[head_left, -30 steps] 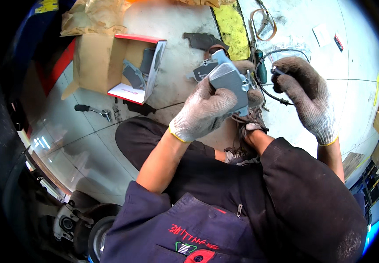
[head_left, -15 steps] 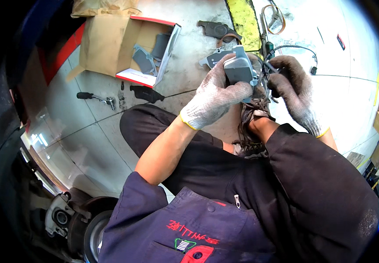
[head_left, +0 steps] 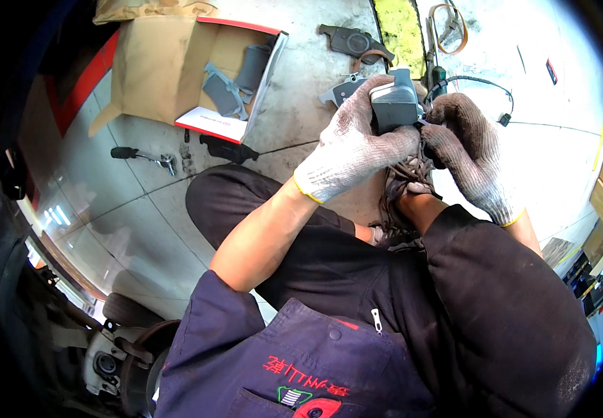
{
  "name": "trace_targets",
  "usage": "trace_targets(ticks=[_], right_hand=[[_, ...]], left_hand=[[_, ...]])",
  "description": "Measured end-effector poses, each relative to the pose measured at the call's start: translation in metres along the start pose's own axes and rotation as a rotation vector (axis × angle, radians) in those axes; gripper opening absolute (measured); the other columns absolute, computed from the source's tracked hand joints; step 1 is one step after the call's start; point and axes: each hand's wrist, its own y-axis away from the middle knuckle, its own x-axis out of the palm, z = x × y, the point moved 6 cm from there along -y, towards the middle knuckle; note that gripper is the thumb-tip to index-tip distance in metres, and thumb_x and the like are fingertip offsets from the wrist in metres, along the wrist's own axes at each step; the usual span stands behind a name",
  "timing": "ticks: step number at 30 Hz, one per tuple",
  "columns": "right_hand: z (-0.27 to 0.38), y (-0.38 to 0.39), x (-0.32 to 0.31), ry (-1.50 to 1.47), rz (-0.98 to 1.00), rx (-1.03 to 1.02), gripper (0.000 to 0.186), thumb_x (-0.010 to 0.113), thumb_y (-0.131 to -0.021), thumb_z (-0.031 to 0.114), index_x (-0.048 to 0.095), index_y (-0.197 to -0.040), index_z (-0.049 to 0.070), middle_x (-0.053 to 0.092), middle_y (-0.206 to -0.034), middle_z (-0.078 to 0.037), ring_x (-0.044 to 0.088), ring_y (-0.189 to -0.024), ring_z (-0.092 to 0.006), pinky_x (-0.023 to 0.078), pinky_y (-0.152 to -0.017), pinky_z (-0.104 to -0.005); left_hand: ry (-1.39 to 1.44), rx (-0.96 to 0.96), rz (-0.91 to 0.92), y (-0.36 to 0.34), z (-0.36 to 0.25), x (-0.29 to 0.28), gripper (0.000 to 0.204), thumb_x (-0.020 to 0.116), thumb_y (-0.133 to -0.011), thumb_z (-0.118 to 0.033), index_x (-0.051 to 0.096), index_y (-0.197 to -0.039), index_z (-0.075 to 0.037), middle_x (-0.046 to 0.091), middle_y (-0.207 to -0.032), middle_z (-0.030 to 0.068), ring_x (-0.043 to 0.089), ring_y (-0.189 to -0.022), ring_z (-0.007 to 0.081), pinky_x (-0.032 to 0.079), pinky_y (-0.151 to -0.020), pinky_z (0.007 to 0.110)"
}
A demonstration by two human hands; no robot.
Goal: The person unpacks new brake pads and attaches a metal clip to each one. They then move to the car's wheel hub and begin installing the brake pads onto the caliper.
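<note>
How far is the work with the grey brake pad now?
Done: the cardboard box lies open on the floor. In hand: the left hand grips a grey brake pad while the right hand works at its edge. Left: more grey pads remain in the box, and the wheel hub stands bare.

Both gloved hands, left hand [head_left: 354, 150] and right hand [head_left: 469, 157], grip a grey brake pad [head_left: 393, 104].
</note>
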Motion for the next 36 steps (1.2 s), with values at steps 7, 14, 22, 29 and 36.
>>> trace_targets(ticks=[7, 14, 22, 29, 36], right_hand=[[0.003, -0.011, -0.004, 0.172, -0.074, -0.182, 0.038, 0.066, -0.09, 0.016, 0.054, -0.122, 0.001, 0.061, -0.084, -0.009, 0.058, -0.075, -0.0141, 0.049, -0.072, -0.028], [-0.003, -0.014, -0.004, 0.423, 0.0, -0.177, 0.037, 0.067, -0.087, 0.017, 0.056, -0.119, 0.004, 0.066, -0.081, -0.016, 0.066, -0.069, -0.0281, 0.051, -0.065, -0.0367], [0.003, -0.012, -0.005, 0.586, -0.05, -0.189, 0.037, 0.059, -0.088, 0.006, 0.055, -0.125, 0.002, 0.066, -0.101, -0.022, 0.067, -0.093, -0.0354, 0.052, -0.08, -0.0397], [-0.038, -0.01, 0.004, 0.538, 0.107, 0.137, 0.033, 0.052, -0.091, 0.007, 0.055, -0.123, 0.004, 0.065, -0.097, -0.025, 0.066, -0.089, -0.0402, 0.052, -0.078, -0.0417], [-0.096, 0.003, 0.001, 0.506, 0.049, 0.104, 0.047, 0.049, -0.088, 0.013, 0.049, -0.133, 0.003, 0.067, -0.094, -0.026, 0.066, -0.091, -0.0426, 0.051, -0.079, -0.0468]], left_hand=[[-0.039, 0.02, 0.033, -0.007, -0.002, -0.005, 0.048, 0.071, -0.075, -0.003, 0.057, -0.121, -0.004, 0.065, -0.109, 0.0047, 0.061, -0.098, 0.0108, 0.05, -0.09, 0.028], [-0.05, 0.043, 0.151, -0.007, 0.001, -0.003, 0.044, 0.067, -0.078, -0.002, 0.055, -0.12, -0.004, 0.062, -0.102, 0.0036, 0.057, -0.094, 0.0083, 0.049, -0.084, 0.027], [0.065, -0.001, 0.111, -0.016, 0.024, -0.002, 0.04, 0.071, -0.082, -0.012, 0.058, -0.118, -0.002, 0.063, -0.101, 0.0047, 0.058, -0.093, 0.0089, 0.05, -0.084, 0.026], [0.101, -0.25, 0.047, -0.007, 0.052, 0.012, 0.03, 0.071, -0.085, -0.011, 0.06, -0.111, -0.002, 0.066, -0.1, 0.0053, 0.062, -0.094, 0.0112, 0.051, -0.086, 0.026], [-0.211, -0.237, 0.113, -0.012, 0.052, 0.017, 0.056, 0.083, -0.075, -0.023, 0.058, -0.118, 0.002, 0.067, -0.102, 0.0069, 0.062, -0.095, 0.0123, 0.05, -0.087, 0.029]])
